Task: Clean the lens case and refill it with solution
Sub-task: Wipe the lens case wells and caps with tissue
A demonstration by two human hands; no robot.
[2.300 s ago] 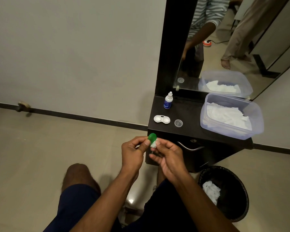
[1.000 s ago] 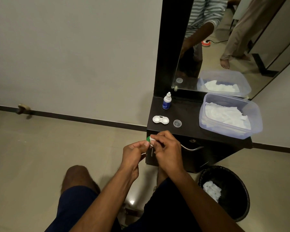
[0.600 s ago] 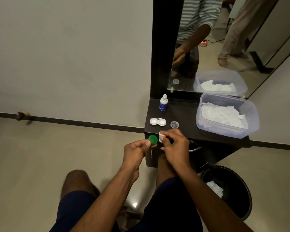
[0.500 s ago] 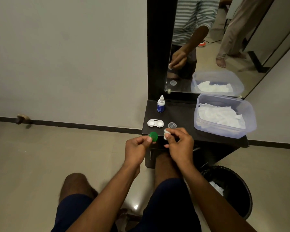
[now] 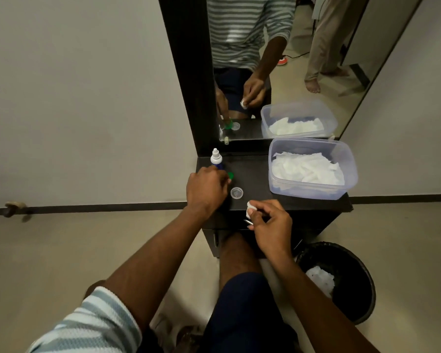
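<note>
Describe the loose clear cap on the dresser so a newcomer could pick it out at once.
Find the black dresser top under the mirror, with the big plastic tub of tissues on its right. Left of the tub, near the front edge, lies the clear cap, just right of the left hand. It is the only see-through disc there; the green cap at that hand's fingertips is coloured.

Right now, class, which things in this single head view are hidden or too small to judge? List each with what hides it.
- Lens case: head view, fully covered by the left hand.
- Green cap: only an edge shows past the left fingers; the grip is unclear.
- Solution bottle: label partly hidden by the left hand, too small to read.
- White wad in the right hand: mostly covered by fingers.
</note>
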